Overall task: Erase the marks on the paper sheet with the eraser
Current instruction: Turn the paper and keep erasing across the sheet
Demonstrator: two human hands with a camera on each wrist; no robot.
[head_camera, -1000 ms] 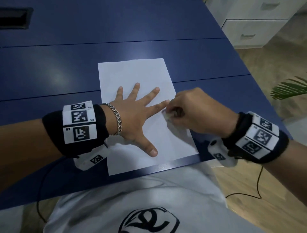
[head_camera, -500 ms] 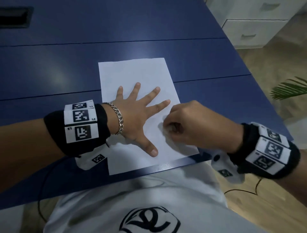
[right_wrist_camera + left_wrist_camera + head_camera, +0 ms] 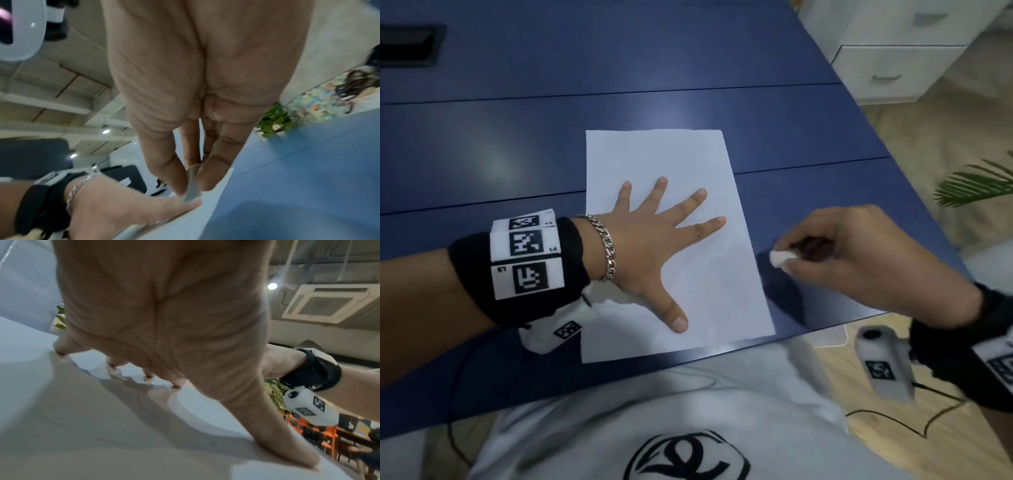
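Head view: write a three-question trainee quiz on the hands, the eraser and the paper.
1. True or false: the left hand lies flat, fingers spread, on the paper sheet.
2. The eraser is: A) lying on the sheet, B) pinched in the right hand, C) under the left palm.
3. Fill in: the eraser is over the blue ____, just right of the sheet's edge.

Key: 1 true; 2 B; 3 table.
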